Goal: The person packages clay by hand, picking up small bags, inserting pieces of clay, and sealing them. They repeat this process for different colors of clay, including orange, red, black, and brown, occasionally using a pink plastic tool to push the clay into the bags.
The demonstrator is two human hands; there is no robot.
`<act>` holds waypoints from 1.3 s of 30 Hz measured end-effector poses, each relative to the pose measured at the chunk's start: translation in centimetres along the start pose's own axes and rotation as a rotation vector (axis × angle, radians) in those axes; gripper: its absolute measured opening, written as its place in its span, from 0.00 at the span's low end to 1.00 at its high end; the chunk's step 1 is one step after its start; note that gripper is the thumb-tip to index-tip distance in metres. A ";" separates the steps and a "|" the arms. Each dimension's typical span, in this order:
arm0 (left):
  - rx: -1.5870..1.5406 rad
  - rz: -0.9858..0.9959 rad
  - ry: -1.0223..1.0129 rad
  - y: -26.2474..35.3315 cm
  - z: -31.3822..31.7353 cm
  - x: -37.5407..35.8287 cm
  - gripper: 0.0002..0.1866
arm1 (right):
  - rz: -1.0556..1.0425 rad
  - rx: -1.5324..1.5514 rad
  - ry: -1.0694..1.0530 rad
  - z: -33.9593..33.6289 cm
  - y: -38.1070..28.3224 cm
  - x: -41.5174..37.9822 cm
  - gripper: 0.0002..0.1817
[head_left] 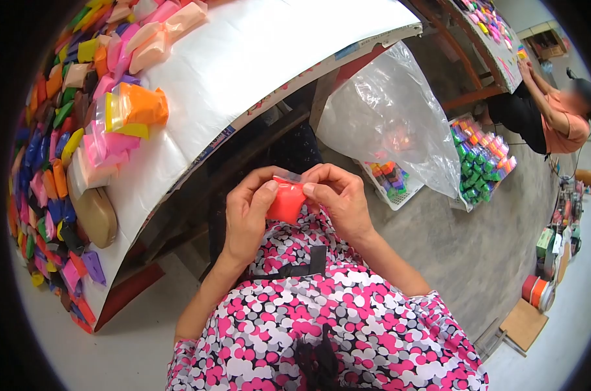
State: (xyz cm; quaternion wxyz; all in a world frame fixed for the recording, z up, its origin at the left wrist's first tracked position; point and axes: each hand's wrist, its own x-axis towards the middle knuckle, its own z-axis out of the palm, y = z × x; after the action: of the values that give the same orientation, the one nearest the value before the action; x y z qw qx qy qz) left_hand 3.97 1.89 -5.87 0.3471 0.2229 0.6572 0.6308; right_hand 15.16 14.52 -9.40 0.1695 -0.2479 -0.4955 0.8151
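Note:
Over my lap I hold a small clear plastic bag (286, 201) filled with something soft and red. My left hand (250, 205) pinches its upper left corner between thumb and fingers. At the upper right corner, the thumb and fingers of my right hand (337, 195) are closed on the same bag. Its clear top edge shows between the two hands. On the white tabletop (243, 58) to the left lies a small stack of similar packets, with an orange packet (142, 104) on top of yellow, pink and peach ones.
A heap of colourful packets (64, 143) covers the table's far left. A big clear plastic bag (380, 111) hangs beside the table edge. Crates of packets (481, 159) stand on the floor. Another person (562, 117) sits at a second table at upper right.

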 end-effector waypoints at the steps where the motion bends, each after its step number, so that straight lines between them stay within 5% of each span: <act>1: -0.045 -0.041 -0.016 -0.3 0.0 0.0 0.17 | 0.019 0.039 -0.011 -0.1 0.0 0.1 0.05; 8: -0.135 -0.069 -0.061 -1.3 -0.3 0.1 0.11 | -0.014 -0.016 -0.041 0.5 -0.2 -0.1 0.03; 17: -0.224 -0.135 -0.004 -2.9 0.1 0.0 0.06 | -0.305 -0.261 0.005 0.9 2.1 -0.1 0.04; 29: -0.127 -0.185 -0.038 -2.2 -0.5 -0.7 0.05 | 0.063 -0.035 -0.048 0.0 1.2 -0.1 0.04; 39: -0.070 -0.258 -0.125 -1.2 -0.7 -0.7 0.05 | -0.073 -0.159 -0.015 0.0 1.3 0.0 0.06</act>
State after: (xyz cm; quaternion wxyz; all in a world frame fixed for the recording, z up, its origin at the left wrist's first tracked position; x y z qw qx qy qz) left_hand 4.10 0.81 -6.96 0.4733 0.1632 0.6352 0.5881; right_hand 15.14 13.95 -10.59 0.1754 -0.2363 -0.5685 0.7683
